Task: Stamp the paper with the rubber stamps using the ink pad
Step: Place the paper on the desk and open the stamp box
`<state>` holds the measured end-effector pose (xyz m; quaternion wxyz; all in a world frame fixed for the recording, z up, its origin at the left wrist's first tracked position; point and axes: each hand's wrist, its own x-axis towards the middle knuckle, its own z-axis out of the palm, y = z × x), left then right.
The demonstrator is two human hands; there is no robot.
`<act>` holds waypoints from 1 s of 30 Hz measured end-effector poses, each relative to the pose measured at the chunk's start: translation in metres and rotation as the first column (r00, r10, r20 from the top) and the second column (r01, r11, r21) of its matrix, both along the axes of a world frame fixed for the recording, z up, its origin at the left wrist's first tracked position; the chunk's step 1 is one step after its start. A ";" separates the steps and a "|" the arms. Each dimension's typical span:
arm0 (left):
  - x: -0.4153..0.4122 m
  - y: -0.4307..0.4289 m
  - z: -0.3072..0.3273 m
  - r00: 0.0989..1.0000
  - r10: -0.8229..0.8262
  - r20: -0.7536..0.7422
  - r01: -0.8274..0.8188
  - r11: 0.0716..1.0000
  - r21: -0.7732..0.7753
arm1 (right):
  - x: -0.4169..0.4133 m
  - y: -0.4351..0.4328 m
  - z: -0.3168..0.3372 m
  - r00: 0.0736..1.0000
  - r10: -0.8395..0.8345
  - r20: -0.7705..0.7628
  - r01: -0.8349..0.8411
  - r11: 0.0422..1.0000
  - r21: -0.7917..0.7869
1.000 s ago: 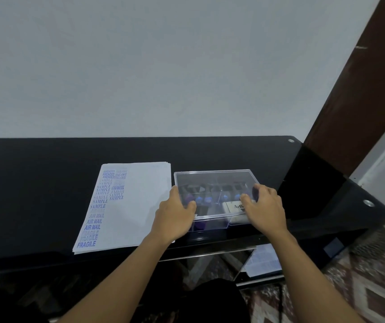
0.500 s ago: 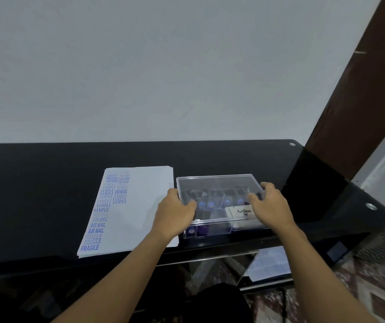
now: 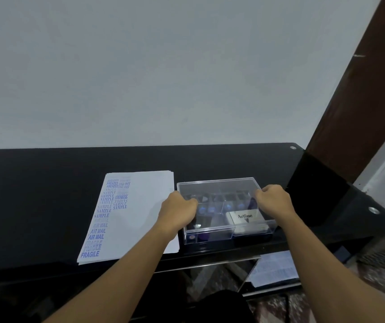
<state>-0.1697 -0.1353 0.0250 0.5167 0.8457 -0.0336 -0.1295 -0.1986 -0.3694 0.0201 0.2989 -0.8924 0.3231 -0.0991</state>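
Head view: left hand [image 3: 178, 213] and right hand [image 3: 275, 201] grip the box [image 3: 220, 190], lying crosswise.

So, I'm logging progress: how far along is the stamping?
Done: the paper carries blue prints down its left side, AMENDED to FRAGILE. In hand: left hand and right hand grip the closed clear box, with stamps and ink pad inside. Left: open it, ink a stamp, fill the blank right side.

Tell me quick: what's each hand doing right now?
Left hand: grips the clear box at its left edge.
Right hand: grips the clear box at its right edge.
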 end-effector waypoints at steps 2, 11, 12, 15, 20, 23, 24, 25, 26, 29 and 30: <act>-0.001 0.001 0.005 1.000 0.022 0.000 -0.022 1.000 -0.019 | -0.001 0.000 0.004 1.000 -0.012 0.021 0.012 1.000 0.016; 0.023 0.025 0.048 0.984 0.165 0.071 -0.143 0.960 -0.241 | 0.007 0.016 0.051 0.936 -0.080 0.343 0.003 0.976 0.218; 0.027 0.030 0.055 0.981 0.174 0.082 -0.146 0.951 -0.273 | 0.009 0.019 0.057 0.917 -0.105 0.386 -0.009 0.959 0.282; 0.035 0.048 0.075 0.977 0.203 0.066 -0.158 0.895 -0.417 | 0.014 0.033 0.075 0.866 -0.208 0.454 -0.054 0.866 0.498; 0.050 0.088 0.095 0.969 0.128 -0.211 -0.227 0.797 -0.559 | 0.016 0.060 0.092 0.838 -0.273 0.473 -0.206 0.645 0.736; 0.055 0.110 0.094 0.951 0.054 -0.303 -0.261 0.665 -0.700 | 0.024 0.071 0.086 0.800 -0.362 0.479 -0.247 0.528 0.812; 0.056 0.116 0.091 0.951 0.073 -0.300 -0.274 0.647 -0.711 | 0.027 0.075 0.084 0.795 -0.377 0.476 -0.257 0.501 0.826; 0.057 0.122 0.088 0.953 0.106 -0.285 -0.284 0.647 -0.707 | 0.028 0.080 0.081 0.799 -0.371 0.474 -0.263 0.493 0.829; 0.057 0.128 0.085 0.955 0.135 -0.265 -0.287 0.654 -0.700 | 0.030 0.085 0.079 0.808 -0.353 0.472 -0.266 0.496 0.827; 0.058 0.145 0.077 0.957 0.185 -0.222 -0.288 0.675 -0.679 | 0.033 0.100 0.074 0.839 -0.305 0.451 -0.242 0.533 0.810; 0.057 0.149 0.076 0.954 0.214 -0.210 -0.300 0.691 -0.658 | 0.035 0.104 0.072 0.841 -0.302 0.449 -0.235 0.543 0.806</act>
